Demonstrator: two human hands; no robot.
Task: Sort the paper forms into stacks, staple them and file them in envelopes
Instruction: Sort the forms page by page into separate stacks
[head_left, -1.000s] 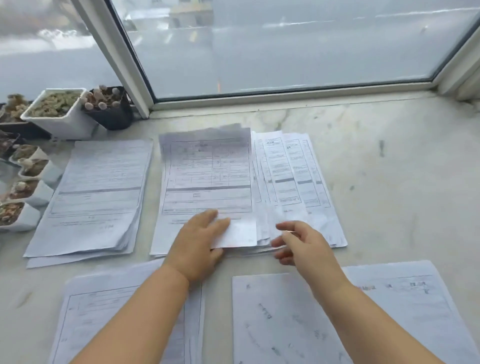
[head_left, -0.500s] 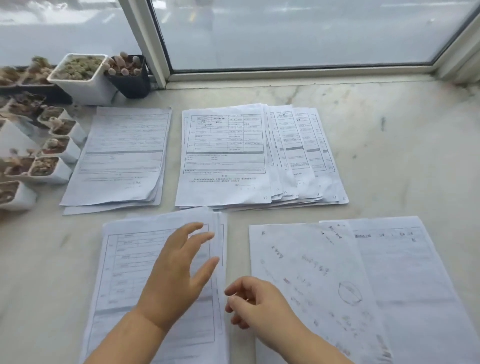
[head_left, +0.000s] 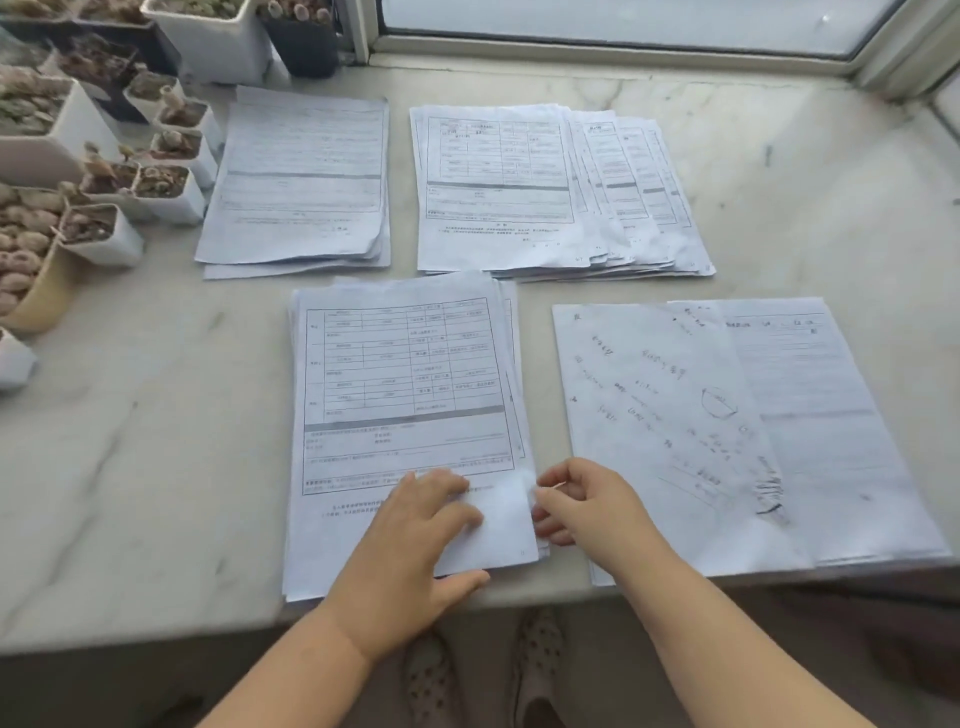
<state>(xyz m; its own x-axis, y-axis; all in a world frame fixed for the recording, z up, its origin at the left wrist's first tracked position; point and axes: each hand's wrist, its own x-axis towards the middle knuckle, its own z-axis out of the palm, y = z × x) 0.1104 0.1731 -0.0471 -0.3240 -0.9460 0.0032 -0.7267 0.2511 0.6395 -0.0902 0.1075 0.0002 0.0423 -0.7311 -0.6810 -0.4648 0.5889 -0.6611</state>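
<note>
Four stacks of white printed paper forms lie on the pale marble sill (head_left: 156, 441). Left hand (head_left: 415, 545) presses flat on the near-left stack (head_left: 400, 384); right hand (head_left: 582, 501) pinches its lower right edge.

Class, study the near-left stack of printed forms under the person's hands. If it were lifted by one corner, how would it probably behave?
The near-left stack would likely sag, being thin loose sheets. Its edges are already fanned, so sheets would probably slide apart; no staple is visible. The left hand rests flat on it while the right hand pinches its edge, suggesting it needs steadying.
</note>
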